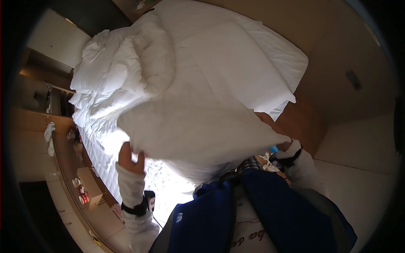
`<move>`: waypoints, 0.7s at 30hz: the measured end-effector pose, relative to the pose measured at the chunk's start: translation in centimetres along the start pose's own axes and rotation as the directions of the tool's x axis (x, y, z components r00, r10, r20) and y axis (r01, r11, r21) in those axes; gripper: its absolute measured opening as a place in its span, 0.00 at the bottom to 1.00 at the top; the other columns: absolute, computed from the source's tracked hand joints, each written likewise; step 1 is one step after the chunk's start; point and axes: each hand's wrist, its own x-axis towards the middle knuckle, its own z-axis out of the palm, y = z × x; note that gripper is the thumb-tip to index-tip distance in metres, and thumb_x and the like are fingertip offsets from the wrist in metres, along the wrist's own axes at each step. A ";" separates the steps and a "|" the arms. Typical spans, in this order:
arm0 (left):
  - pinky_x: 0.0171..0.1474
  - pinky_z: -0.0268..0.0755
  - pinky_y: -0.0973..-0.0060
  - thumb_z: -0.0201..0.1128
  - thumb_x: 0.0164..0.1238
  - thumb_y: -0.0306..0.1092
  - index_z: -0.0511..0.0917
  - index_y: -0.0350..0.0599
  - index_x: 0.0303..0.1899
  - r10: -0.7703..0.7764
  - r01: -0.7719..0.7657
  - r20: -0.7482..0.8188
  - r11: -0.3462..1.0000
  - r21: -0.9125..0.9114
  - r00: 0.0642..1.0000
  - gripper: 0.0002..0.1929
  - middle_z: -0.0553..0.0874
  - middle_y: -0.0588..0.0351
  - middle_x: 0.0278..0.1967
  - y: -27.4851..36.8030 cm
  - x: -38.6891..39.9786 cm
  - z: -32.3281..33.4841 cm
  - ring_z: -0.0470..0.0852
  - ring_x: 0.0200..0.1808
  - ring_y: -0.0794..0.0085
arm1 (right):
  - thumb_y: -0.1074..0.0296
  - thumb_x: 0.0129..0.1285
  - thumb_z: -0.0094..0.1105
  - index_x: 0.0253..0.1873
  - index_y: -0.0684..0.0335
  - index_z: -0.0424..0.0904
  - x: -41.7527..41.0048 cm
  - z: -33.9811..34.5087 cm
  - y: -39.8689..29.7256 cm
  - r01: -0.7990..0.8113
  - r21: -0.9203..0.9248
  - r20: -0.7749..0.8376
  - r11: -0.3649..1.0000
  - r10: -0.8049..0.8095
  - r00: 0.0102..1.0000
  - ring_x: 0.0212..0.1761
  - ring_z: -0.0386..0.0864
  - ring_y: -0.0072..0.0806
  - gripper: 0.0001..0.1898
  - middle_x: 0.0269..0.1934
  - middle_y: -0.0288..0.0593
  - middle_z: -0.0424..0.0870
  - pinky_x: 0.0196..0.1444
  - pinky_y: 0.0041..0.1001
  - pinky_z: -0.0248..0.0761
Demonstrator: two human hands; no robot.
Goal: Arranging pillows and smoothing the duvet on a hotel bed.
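Observation:
A white pillow [196,126] is raised in front of my body, over the near part of the bed, and spans the gap between my two hands. My left hand [129,158] grips its near left corner, the thumb showing by the edge. At the right end my right hand [270,123] holds the pillow's side, partly covered by its corner. Beneath and beyond it, the bed has a white sheet [202,19]. A flat white piece of bedding [237,60] lies across the far right of the mattress.
A bunched white duvet [123,63] is heaped on the bed's left side. Strong light glares on the near mattress [164,180]. A long shelf with a cardboard box [90,186] and small items runs along the left. Wooden floor [303,123] shows at right, beside a pale wall [354,142].

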 end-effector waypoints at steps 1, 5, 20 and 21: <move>0.47 0.64 0.66 0.59 0.39 0.24 0.68 0.36 0.47 0.211 -0.186 -0.126 0.965 0.184 0.969 0.25 0.73 0.42 0.43 1.6 1.3 0.5 0.72 0.45 0.56 | 0.67 0.52 0.53 0.41 0.69 0.73 -0.1 0.8 -0.5 0.056 0.142 0.079 0.988 -0.068 0.995 0.33 0.73 0.21 0.13 0.33 0.41 0.78 0.35 0.22 0.66; 0.53 0.57 0.57 0.55 0.38 0.26 0.67 0.40 0.50 0.652 -0.625 0.087 0.668 0.403 0.753 0.27 0.67 0.44 0.51 11.0 5.3 2.8 0.66 0.52 0.53 | 0.68 0.51 0.54 0.40 0.69 0.72 0.0 3.6 -3.5 0.423 -0.266 0.261 0.866 -0.358 0.896 0.33 0.74 0.25 0.13 0.33 0.43 0.77 0.37 0.24 0.66; 0.37 0.67 0.72 0.63 0.39 0.32 0.75 0.43 0.35 0.447 -0.438 0.214 0.894 -0.095 0.868 0.15 0.78 0.53 0.29 11.5 5.0 -10.1 0.76 0.33 0.62 | 0.72 0.45 0.52 0.34 0.68 0.74 1.5 8.9 -25.0 0.560 -0.322 0.108 0.763 -0.558 0.822 0.25 0.73 0.22 0.09 0.26 0.40 0.78 0.29 0.22 0.67; 0.37 0.67 0.72 0.63 0.39 0.32 0.75 0.43 0.35 0.400 -0.377 0.205 0.916 -0.139 0.893 0.16 0.78 0.53 0.29 10.5 4.8 -10.7 0.77 0.34 0.62 | 0.73 0.48 0.52 0.34 0.67 0.73 1.3 9.7 -26.2 0.599 -0.343 0.232 0.723 -0.553 0.800 0.25 0.73 0.19 0.08 0.27 0.38 0.77 0.29 0.21 0.67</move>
